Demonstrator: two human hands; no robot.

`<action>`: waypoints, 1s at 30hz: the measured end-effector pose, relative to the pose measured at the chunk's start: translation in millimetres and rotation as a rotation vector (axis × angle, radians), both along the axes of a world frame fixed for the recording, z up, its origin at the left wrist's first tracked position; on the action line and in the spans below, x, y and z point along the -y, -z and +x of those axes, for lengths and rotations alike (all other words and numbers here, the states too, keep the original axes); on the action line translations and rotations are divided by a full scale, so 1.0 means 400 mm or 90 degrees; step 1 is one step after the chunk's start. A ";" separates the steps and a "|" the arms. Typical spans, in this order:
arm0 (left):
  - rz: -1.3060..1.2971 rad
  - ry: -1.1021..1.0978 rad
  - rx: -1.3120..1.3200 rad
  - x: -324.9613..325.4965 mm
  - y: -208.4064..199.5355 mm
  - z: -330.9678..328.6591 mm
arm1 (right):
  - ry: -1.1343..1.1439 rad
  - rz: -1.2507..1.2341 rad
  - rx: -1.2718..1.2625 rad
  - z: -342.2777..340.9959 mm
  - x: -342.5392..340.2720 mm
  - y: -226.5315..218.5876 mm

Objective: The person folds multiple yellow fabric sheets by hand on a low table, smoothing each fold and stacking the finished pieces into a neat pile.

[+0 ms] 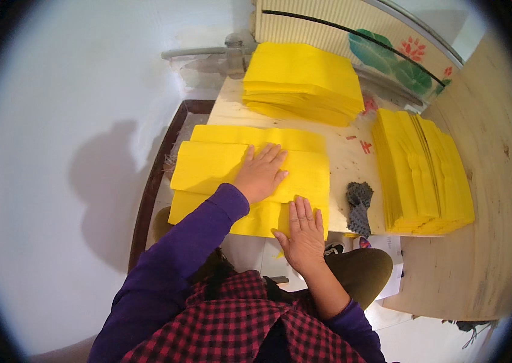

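Note:
A folded piece of yellow cloth-like material (207, 162) lies spread near the table's front left edge, in overlapping layers with creases across it. My left hand (262, 173) rests flat on its middle, fingers apart and pointing away from me. Lower and to the right, my right hand (303, 237) lies on the near right part of the same piece, its fingers stretched out and thumb spread. Neither hand grips anything. What lies beneath the layers is hidden.
Behind the piece is a thick stack of yellow sheets (304, 66). Another yellow stack (422, 175) stands at the right, beside a wooden panel (480, 242). A crumpled dark grey cloth (359, 209) and small red scraps (365, 147) are on the wooden table (343, 169). A white wall (86, 78) rises at left.

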State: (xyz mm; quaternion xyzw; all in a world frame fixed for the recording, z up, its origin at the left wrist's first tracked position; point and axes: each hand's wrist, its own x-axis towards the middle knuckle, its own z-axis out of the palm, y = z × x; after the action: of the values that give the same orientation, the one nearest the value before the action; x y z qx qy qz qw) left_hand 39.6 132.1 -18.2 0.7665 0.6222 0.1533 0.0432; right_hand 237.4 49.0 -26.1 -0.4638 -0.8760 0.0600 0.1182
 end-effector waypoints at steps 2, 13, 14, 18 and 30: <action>0.000 0.006 0.006 0.008 0.000 -0.006 | -0.004 0.004 0.003 -0.001 0.000 0.002; -0.011 -0.013 0.075 0.099 -0.058 -0.095 | -0.117 0.030 -0.202 -0.003 -0.015 -0.134; -0.012 -0.018 0.087 0.098 -0.071 -0.108 | -0.115 0.048 -0.221 -0.019 -0.038 -0.150; 0.021 -0.051 0.115 0.049 -0.116 -0.143 | -0.115 0.098 -0.285 -0.099 -0.161 -0.191; -0.040 -0.256 -0.022 0.024 -0.007 -0.160 | 0.032 -0.013 0.057 -0.237 -0.287 -0.020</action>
State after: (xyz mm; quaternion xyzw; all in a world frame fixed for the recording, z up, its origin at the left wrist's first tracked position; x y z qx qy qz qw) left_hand -24.5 122.7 -15.3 0.6277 0.7678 0.1260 0.0253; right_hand 142.4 164.0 -17.9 -0.4892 -0.8677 0.0451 0.0753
